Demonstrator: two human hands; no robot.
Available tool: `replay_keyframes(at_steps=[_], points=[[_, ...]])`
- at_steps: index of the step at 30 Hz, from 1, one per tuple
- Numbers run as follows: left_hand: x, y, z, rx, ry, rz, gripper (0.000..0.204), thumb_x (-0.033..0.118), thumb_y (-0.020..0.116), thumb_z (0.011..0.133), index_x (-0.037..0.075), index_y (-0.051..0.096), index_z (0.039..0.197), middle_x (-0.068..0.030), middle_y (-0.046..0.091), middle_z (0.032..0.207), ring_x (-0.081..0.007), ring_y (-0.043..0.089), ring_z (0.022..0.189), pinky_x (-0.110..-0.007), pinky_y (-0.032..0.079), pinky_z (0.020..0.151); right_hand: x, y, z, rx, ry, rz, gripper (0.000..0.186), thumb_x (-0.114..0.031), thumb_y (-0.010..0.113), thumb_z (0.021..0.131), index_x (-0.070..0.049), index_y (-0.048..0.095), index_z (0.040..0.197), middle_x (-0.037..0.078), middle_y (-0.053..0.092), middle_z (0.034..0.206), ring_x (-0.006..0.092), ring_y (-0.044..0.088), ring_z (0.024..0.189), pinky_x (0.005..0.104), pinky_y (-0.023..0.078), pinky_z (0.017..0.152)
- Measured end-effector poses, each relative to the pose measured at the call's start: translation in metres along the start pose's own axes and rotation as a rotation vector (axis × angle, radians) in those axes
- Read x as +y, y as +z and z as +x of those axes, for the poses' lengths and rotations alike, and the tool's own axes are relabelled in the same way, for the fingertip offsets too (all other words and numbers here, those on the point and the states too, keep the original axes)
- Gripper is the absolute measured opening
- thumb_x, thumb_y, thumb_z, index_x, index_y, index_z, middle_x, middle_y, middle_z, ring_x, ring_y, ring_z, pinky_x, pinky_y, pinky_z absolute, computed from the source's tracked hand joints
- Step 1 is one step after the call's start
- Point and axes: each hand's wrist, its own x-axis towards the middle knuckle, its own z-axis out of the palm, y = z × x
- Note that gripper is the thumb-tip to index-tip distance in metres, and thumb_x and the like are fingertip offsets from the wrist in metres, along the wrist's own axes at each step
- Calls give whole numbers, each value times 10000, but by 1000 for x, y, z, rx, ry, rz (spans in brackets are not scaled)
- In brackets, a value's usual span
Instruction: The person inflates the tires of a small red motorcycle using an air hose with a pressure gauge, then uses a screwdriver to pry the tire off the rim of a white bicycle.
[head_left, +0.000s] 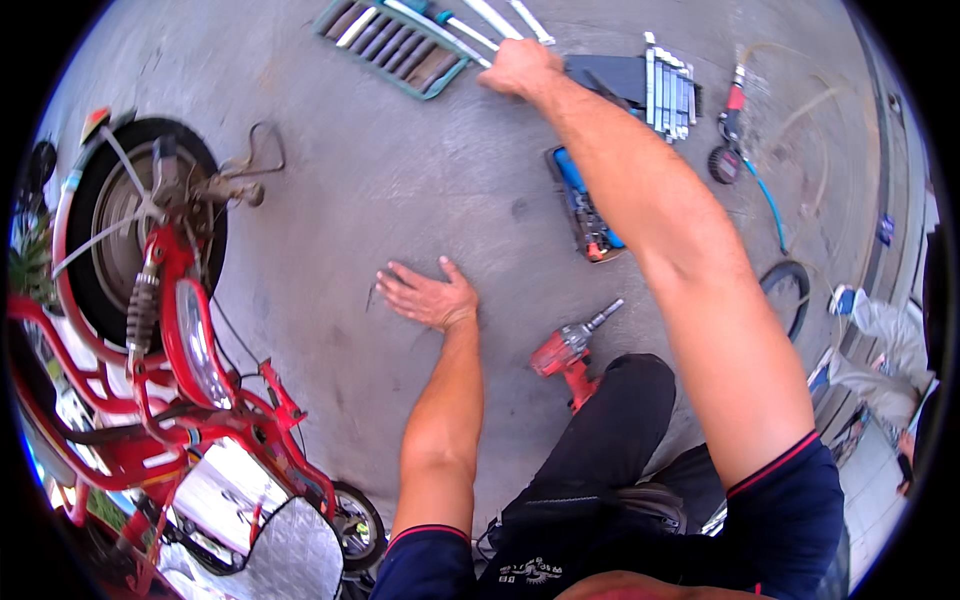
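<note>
My left hand [430, 295] lies palm down on the grey concrete floor, fingers spread, holding nothing. Stretched far forward, my right hand [522, 68] is closed at the near end of a long silver bar tool [440, 32]; the fingertips are partly hidden. Other silver bars lie just beyond it. Left of that hand is a green tray of dark sockets [395, 50]. To its right, a row of combination wrenches [670, 90] rests by a dark pouch. Closer to me sits a blue-and-black box of small bits [582, 205], partly under my right forearm.
A red cordless impact wrench [565, 355] lies by my knee. The red motorbike or scooter [170, 300], rear wheel raised, fills the left side. At the right are a tyre inflator gauge [730, 130] with its hose and a black rubber ring [787, 295]. Another person's sleeve shows at far right.
</note>
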Motion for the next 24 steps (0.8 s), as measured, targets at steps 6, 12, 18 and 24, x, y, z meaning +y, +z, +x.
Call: replay_keyframes(at_steps=[6, 12, 18, 24], points=[[-1, 14, -5, 52, 33, 37, 849, 602, 467, 973, 23, 277, 1563, -249, 247, 1604, -430, 231, 1497, -588, 227, 1204, 67, -34, -43, -46, -118, 253, 351, -335, 546, 874, -49, 734, 952, 164, 716, 948, 248, 681, 874, 422, 526, 758], [-9, 18, -7, 133, 47, 37, 843, 643, 454, 973, 35, 324, 1543, -244, 298, 1581, -428, 274, 1476, -580, 256, 1186, 199, -37, -226, -294, -299, 1285, 179, -136, 580, 857, -10, 667, 951, -4, 517, 625, 96, 496, 473, 252, 386, 418], [-11, 33, -8, 133, 16, 36, 857, 668, 434, 969, 53, 314, 1554, -239, 302, 1584, -423, 278, 1477, -582, 254, 1180, 284, -45, -185, 293, 149, 637, 321, -288, 762, 889, -63, 704, 1112, 82, 701, 823, 210, 662, 755, 381, 526, 686], [-11, 29, -9, 98, 34, 43, 858, 662, 430, 971, 37, 323, 1550, -268, 311, 1571, -438, 299, 1464, -595, 249, 1178, 430, 2, -135, 621, 538, 180, 360, -375, 749, 849, -140, 715, 1120, 171, 742, 1029, 376, 704, 979, 480, 553, 847]])
